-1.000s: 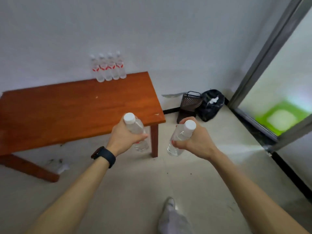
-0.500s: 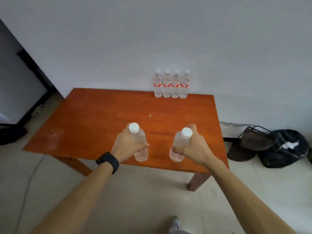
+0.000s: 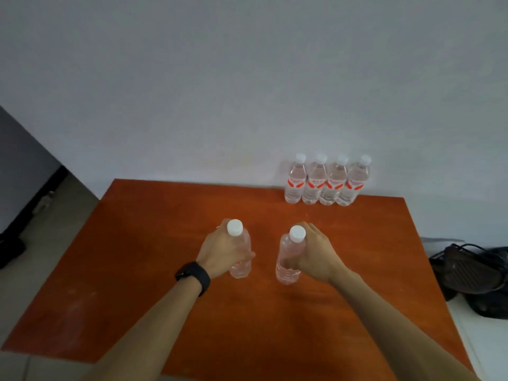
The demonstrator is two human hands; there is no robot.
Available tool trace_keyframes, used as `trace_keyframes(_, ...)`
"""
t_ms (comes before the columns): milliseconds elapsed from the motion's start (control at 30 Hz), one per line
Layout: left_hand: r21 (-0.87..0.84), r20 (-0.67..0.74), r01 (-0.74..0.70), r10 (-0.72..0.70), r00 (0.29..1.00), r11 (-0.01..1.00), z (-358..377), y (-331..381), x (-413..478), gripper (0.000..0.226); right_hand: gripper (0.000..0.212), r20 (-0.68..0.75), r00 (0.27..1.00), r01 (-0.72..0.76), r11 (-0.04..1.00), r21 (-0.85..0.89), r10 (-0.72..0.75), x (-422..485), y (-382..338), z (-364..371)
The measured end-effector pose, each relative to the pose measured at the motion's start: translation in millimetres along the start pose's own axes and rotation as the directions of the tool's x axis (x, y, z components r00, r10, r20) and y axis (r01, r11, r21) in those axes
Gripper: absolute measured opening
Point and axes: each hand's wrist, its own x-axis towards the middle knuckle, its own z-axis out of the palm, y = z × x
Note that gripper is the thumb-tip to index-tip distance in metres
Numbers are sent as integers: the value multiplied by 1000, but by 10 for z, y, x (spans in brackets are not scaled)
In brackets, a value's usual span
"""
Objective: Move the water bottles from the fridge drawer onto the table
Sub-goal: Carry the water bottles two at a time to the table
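My left hand [image 3: 220,250] grips a clear water bottle [image 3: 241,246] with a white cap, upright over the middle of the orange-brown wooden table [image 3: 137,257]. My right hand [image 3: 316,254] grips a second clear bottle [image 3: 288,254], also upright, a little to the right of the first. Whether the two bottles touch the tabletop I cannot tell. Several more bottles with red labels [image 3: 327,182] stand in a row at the table's far edge against the wall. A black watch sits on my left wrist. The fridge drawer is out of view.
A white wall [image 3: 247,78] rises right behind the table. On the floor to the right lie a dark mesh basket [image 3: 467,268] and a black bag [image 3: 492,306]. A dark object [image 3: 11,248] lies on the floor at the left.
I have stepped closer to the table, and both hands have carried their bottles forward from its near edge to above its middle. The grips are unchanged.
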Motion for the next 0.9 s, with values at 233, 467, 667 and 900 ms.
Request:
trace_keyframes(233,190,56,-62,52,997,980,-233,-183,1320,73,65,-116,992,-57,996,-70,49,1093,-124,155)
trace_keyframes(467,119,120,-104,90,989,987,-244,-234,2170,66,61,-210,978,-84,953,-291,22,1915,-202,170)
trace_keyframes(667,79,93,-116,108,990,990,-235,-220,2654,69,61,-282,957,-127,971,-204,66,2466,-208,202)
trace_keyframes(900,53,127,-134,126,984,990,-234,-285,2838,72,59,-285,955,-146,964,-222,79,2682,-203,237)
